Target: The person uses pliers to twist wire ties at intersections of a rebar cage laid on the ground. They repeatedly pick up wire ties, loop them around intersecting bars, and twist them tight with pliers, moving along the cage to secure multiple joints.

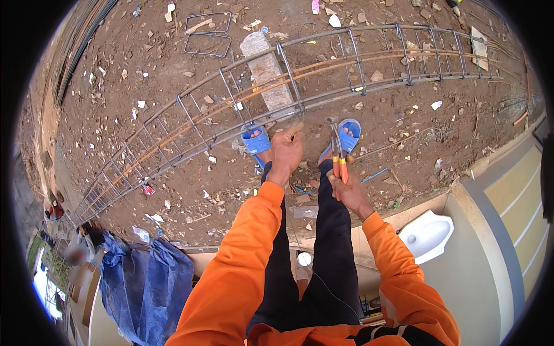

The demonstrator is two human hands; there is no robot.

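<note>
My left hand (287,151) is closed, with thumb and forefinger together just below the near bar of a long rebar cage (297,86). Whatever those fingers may pinch is too small to make out. In my right hand (351,195) is a pair of pincers (339,153), gripped by its red and yellow handles with the jaws pointing away from me. The pincers' head sits beside my right blue sandal (350,134), short of the cage. Square steel stirrups cross the cage's long bars, and two rusty brown bars run through its middle.
A concrete block (266,72) lies under the cage. Loose stirrups (208,45) rest on the rubble-strewn soil beyond. A blue tarp (147,282) hangs at lower left, a white squat toilet pan (426,236) lies at right by a wall, and another person (55,210) is at far left.
</note>
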